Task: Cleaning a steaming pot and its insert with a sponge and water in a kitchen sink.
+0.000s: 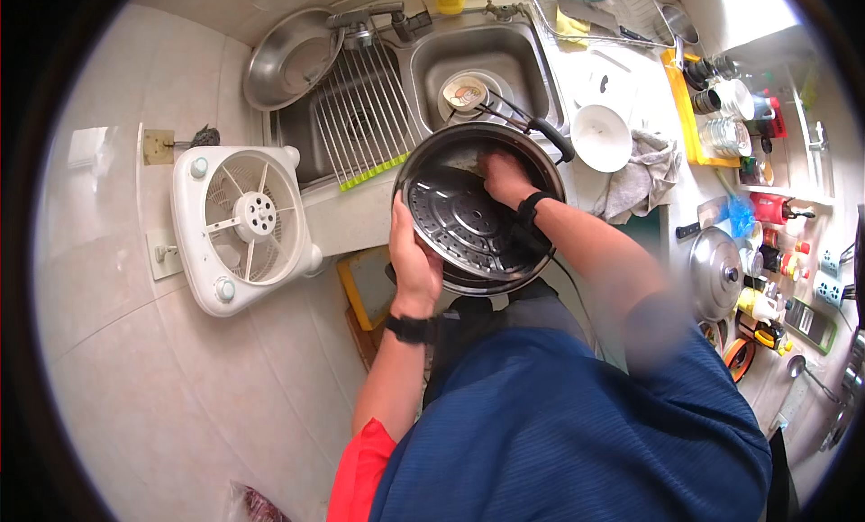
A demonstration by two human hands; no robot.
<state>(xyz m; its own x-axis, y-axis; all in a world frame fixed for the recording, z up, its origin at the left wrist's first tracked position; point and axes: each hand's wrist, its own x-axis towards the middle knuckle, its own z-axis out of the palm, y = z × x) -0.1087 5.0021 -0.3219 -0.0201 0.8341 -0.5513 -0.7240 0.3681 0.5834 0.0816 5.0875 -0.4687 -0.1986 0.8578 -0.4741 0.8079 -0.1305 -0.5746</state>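
Observation:
A dark metal pot point(442, 144) with a black side handle point(551, 140) is tilted in front of my body, near the sink's front edge. Inside it lies a perforated metal steamer tray point(466, 218), also tilted. My left hand point(413, 255) grips the near left side of the pot, thumb up along the rim. Reaching into the pot from the right, my right hand point(503, 177) has its fingers curled down by the tray's far edge. Its fingertips are hidden, so whether it holds something is unclear. Both wrists wear black bands.
A double sink point(483, 46) holds stacked dishes point(466, 93), a roll-up drying rack point(361, 110) and a large metal basin point(290, 62). A white fan point(253, 218) stands left. On the right counter are a white bowl point(601, 138), a grey cloth point(638, 171) and a wire rack point(608, 12).

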